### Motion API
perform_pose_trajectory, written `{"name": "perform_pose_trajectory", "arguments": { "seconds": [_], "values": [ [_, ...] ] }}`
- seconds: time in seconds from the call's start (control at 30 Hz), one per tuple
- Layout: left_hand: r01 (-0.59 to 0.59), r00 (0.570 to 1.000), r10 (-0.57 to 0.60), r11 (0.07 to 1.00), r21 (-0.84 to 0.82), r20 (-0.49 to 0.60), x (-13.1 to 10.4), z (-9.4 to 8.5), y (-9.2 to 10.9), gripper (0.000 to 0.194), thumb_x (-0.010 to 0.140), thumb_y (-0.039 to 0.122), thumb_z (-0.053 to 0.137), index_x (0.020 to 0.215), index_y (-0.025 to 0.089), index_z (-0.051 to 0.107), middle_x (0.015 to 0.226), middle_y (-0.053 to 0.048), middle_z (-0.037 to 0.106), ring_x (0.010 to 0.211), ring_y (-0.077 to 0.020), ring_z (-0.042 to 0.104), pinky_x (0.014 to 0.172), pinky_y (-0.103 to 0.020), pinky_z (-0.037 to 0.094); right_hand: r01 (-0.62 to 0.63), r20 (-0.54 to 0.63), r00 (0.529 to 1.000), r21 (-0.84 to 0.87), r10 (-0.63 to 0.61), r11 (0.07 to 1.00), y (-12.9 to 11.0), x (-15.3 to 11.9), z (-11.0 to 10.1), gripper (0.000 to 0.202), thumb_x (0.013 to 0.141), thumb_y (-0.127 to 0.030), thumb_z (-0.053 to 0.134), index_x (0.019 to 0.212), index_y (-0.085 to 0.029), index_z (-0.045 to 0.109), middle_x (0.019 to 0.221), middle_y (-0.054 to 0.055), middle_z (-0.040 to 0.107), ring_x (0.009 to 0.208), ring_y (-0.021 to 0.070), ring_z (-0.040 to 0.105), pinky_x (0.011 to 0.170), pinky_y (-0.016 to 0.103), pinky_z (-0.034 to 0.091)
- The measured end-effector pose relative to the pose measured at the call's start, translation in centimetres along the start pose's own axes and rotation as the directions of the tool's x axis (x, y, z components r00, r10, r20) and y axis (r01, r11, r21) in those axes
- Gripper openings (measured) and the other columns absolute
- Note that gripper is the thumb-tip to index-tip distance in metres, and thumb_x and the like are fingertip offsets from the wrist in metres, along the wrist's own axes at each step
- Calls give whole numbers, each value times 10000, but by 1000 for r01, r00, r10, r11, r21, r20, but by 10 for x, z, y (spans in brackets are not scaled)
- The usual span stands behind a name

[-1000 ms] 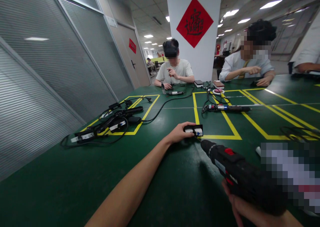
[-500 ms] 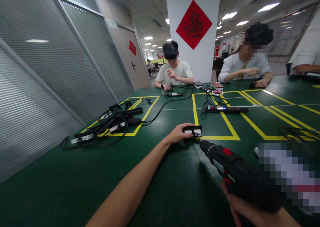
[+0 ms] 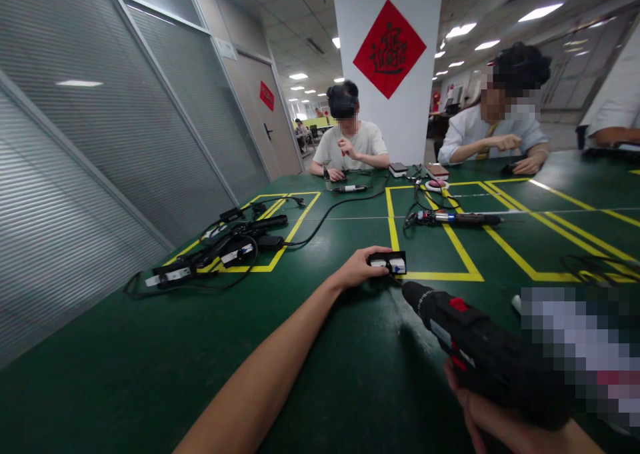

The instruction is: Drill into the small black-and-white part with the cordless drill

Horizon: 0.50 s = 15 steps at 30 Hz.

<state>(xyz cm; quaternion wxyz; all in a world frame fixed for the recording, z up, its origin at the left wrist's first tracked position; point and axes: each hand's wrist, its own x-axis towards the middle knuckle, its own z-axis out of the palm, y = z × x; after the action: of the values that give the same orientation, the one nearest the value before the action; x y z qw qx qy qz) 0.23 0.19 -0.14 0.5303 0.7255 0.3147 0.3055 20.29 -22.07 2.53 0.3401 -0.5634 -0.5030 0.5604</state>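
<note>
My left hand [image 3: 361,267] grips the left end of a small black housing with white labels [image 3: 397,265], its thumb in front and fingers behind, low over the green table. In my right hand [image 3: 493,407] is a black cordless drill [image 3: 465,327] with red buttons, the hand wrapped round its handle. The drill points left and away from me, and its thin bit reaches the near side of the housing. Whether the tip touches a screw is too small to tell.
Black devices with cables [image 3: 240,241] lie at left inside yellow tape. A slim pen-like electric tool [image 3: 460,219] lies beyond my hands, near cables. Another cable [image 3: 335,207] crosses the green table [image 3: 150,367]. Two people in headsets sit opposite; a blurred object [image 3: 575,341] lies at right.
The view has shifted very slightly. Both hands, the housing and the drill keep practically the same positions relative to each other.
</note>
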Motion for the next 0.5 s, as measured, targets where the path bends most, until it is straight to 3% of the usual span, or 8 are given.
{"name": "perform_pose_trajectory", "arguments": {
  "seconds": [0.07, 0.3, 0.5],
  "values": [
    [3, 1000, -3, 1000, 0, 0, 0, 0, 1, 554, 653, 200, 645, 1180, 162, 478, 1082, -99, 581, 931, -181, 567, 863, -353, 420, 33, 0, 999, 9, -33, 999, -4, -2, 1, 169, 648, -349, 578, 726, -219, 505, 398, -71, 538, 330, 134, 526, 389, 276, 453],
    [13, 1000, -13, 1000, -11, 1, -2, 0, 6, 552, 648, 199, 651, 1174, 157, 488, 1088, -102, 582, 918, -173, 569, 851, -337, 430, -66, -6, 998, 108, 67, 992, -3, -3, -1, 206, 617, -343, 636, 747, -209, 550, 566, -14, 646, 359, 126, 537, 402, 276, 461],
    [35, 999, -35, 999, -13, -9, -3, 1, 8, 560, 639, 197, 657, 1171, 159, 490, 1066, -94, 593, 915, -176, 570, 844, -333, 432, -50, -9, 999, 45, 50, 998, 4, 0, 0, 196, 634, -399, 588, 717, -231, 531, 356, -75, 509, 344, 150, 516, 430, 297, 466]
  ]
}}
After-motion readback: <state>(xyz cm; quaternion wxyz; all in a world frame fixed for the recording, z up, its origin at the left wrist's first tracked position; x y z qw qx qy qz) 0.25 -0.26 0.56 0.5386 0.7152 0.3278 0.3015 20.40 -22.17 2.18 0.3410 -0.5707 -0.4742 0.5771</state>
